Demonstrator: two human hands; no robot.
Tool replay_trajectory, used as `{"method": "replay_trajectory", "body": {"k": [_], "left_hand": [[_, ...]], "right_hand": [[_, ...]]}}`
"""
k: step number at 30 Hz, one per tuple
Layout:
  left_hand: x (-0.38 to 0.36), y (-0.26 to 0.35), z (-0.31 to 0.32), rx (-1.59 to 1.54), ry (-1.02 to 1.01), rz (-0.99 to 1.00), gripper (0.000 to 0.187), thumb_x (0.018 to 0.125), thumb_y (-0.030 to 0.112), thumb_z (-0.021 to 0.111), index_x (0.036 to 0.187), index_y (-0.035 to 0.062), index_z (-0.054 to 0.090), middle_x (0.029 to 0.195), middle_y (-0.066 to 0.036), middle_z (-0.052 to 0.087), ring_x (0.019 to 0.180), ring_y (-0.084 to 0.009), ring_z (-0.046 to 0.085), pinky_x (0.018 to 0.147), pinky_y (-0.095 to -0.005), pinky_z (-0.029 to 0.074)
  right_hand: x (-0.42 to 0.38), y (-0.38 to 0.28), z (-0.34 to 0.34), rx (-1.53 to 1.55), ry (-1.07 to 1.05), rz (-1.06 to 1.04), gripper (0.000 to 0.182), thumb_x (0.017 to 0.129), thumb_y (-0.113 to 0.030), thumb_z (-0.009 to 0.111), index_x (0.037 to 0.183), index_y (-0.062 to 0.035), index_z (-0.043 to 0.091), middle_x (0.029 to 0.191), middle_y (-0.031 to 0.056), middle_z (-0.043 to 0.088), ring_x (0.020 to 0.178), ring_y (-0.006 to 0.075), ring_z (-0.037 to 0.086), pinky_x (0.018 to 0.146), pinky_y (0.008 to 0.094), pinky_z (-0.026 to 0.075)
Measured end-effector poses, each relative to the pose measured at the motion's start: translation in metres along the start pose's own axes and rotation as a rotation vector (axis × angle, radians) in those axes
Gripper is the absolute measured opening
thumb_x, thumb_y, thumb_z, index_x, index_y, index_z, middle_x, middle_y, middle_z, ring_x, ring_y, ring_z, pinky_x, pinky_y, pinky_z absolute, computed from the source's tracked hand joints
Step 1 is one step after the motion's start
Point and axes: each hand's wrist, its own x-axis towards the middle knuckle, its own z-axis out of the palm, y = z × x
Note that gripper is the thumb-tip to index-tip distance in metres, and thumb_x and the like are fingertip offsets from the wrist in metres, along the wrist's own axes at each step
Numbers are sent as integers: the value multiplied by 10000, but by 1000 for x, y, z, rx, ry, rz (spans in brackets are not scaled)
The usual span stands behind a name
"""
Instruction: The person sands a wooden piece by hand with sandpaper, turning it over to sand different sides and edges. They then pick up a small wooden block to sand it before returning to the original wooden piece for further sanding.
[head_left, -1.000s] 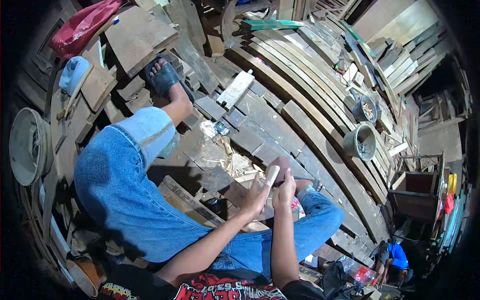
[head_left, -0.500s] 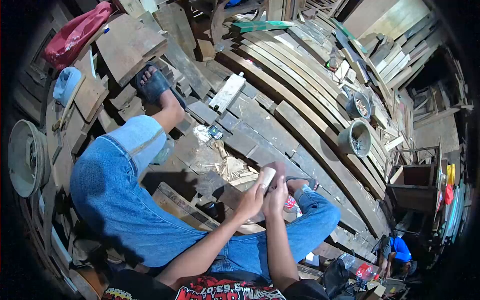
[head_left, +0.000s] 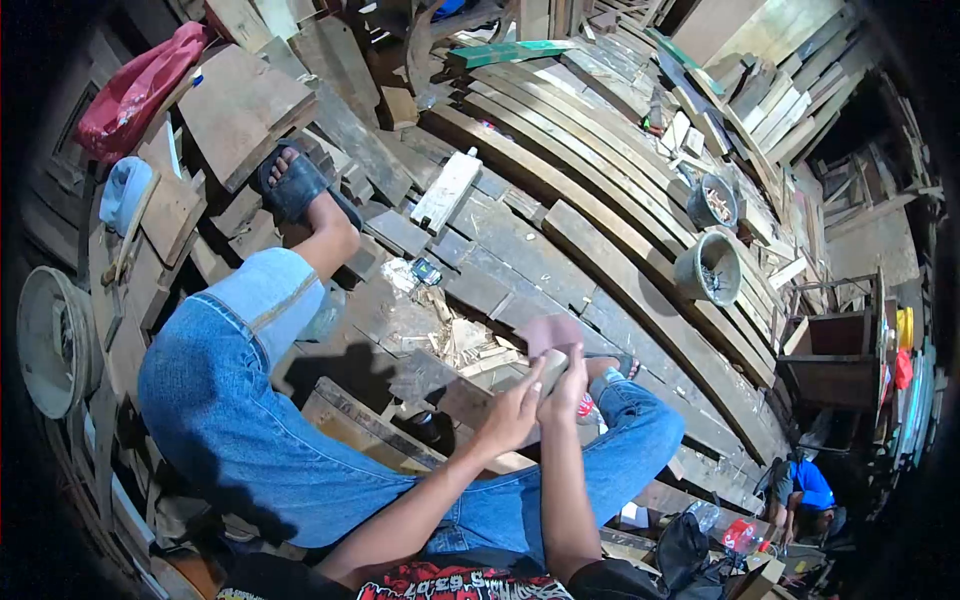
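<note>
Near the centre, above my lap, my left hand point(head_left: 509, 420) has its fingers pressed along a small pale wooden piece point(head_left: 549, 369). My right hand point(head_left: 566, 385) is closed around the same area, with a pinkish-brown sheet point(head_left: 551, 334) standing up out of its grip. The two hands touch each other, and the fingers partly hide the wooden piece. Just beyond them, pale wood chips point(head_left: 463, 343) lie scattered on the planks.
Long boards point(head_left: 640, 280) run diagonally at the right, with two buckets point(head_left: 708, 268) point(head_left: 713, 203) on them. A large pail point(head_left: 58, 340) stands at far left. A crouching person in blue point(head_left: 808, 486) is at lower right. A pale block point(head_left: 447, 191) lies ahead.
Both hands have shifted slightly. The pale wooden piece sits lower and a little to the right, and more of the pinkish-brown sheet shows above the fingers.
</note>
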Motion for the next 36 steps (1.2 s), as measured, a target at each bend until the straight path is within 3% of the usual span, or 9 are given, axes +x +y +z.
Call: {"method": "replay_trajectory", "body": {"k": [3, 7, 15, 18, 20, 21, 26, 28, 36], "left_hand": [[7, 40, -18, -63, -163, -277, 473, 1075, 258, 404, 1503, 68, 471, 1391, -273, 578, 1308, -400, 560, 1069, -413, 451], [0, 22, -5, -57, -66, -156, 456, 1073, 235, 431, 1491, 63, 491, 1386, -274, 584, 1316, -384, 560, 1066, -391, 450], [-1, 22, -3, -38, 27, -10, 430, 1028, 242, 529, 1383, 1, 550, 1208, -311, 655, 1124, -465, 640, 942, -478, 510], [-1, 22, -5, -28, -64, -176, 435, 969, 229, 617, 1320, -18, 547, 1168, -255, 688, 1124, -359, 677, 918, -434, 517], [0, 32, -9, -141, -5, -194, 423, 924, 226, 681, 1249, -15, 559, 1038, -224, 691, 974, -297, 694, 826, -426, 523], [2, 33, -11, -108, 14, -188, 415, 916, 206, 690, 1243, -14, 562, 1038, -207, 692, 974, -271, 688, 831, -411, 525], [10, 36, -16, -153, 116, -82, 356, 901, 96, 682, 1225, -5, 574, 1013, -181, 700, 951, -257, 696, 838, -379, 539], [14, 56, -27, -188, 110, -42, 343, 903, 24, 657, 1237, -8, 588, 1079, -131, 695, 1007, -173, 663, 880, -340, 526], [21, 88, -48, -162, 139, 230, 257, 899, -61, 608, 1145, 5, 639, 1128, -111, 690, 1082, -207, 654, 967, -335, 495]], "right_hand": [[-6, -5, 1, -26, -5, -94, 389, 1089, -406, 457, 1191, -54, 587, 994, 68, 628, 902, 181, 635, 787, 345, 536], [-14, -2, 0, -21, 23, -92, 415, 1090, -407, 454, 1232, -38, 581, 1023, 65, 617, 919, 176, 624, 817, 341, 526], [-8, -11, 1, 73, -47, -94, 389, 1086, -419, 466, 1241, -81, 581, 1025, 45, 616, 907, 166, 626, 783, 333, 529], [6, -2, -7, -43, 106, -205, 380, 1085, -418, 469, 1190, -77, 599, 983, 43, 620, 859, 155, 624, 733, 322, 525], [11, 2, -5, -119, 166, -343, 372, 1084, -412, 472, 1167, -74, 604, 974, 40, 621, 845, 146, 623, 708, 313, 520], [6, -5, -1, -100, 206, -227, 355, 1084, -397, 471, 1135, -70, 599, 979, 34, 616, 816, 127, 604, 678, 279, 502], [21, 12, -16, 53, 206, 10, 363, 1044, -441, 549, 1252, -145, 583, 1053, 13, 623, 794, 122, 581, 678, 279, 487], [22, 14, -14, -14, 156, -3, 366, 1037, -428, 575, 1251, -133, 587, 1017, 2, 628, 800, 111, 582, 675, 279, 482], [13, 7, 4, -232, 56, -57, 283, 1044, -351, 595, 1131, -89, 657, 823, -45, 614, 664, 41, 533, 551, 204, 428]]}}
